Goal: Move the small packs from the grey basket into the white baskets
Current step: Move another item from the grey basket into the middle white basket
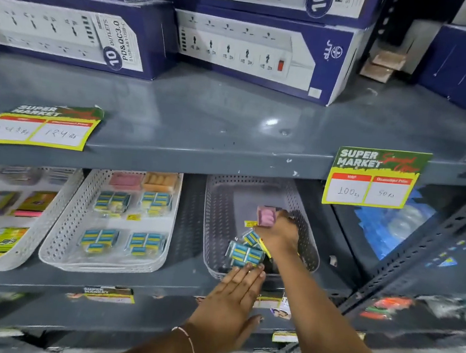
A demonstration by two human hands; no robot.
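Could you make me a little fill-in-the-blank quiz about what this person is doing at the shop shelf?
1. The right hand lifts a small ____ pack above the grey perforated plastic basket.
2. The left hand rests flat on that basket's ____ rim.
3. The middle white perforated basket holds four blue-and-yellow packs, one pink and one ____ pack.

Missing words: pink; front; orange

Grey basket (pixel 222 204) sat right of two white baskets (pixel 67 247) on lower shelf, held blue-yellow packs (pixel 244 253) near front; pink pack (pixel 265 216) raised above it; white baskets held similar packs.
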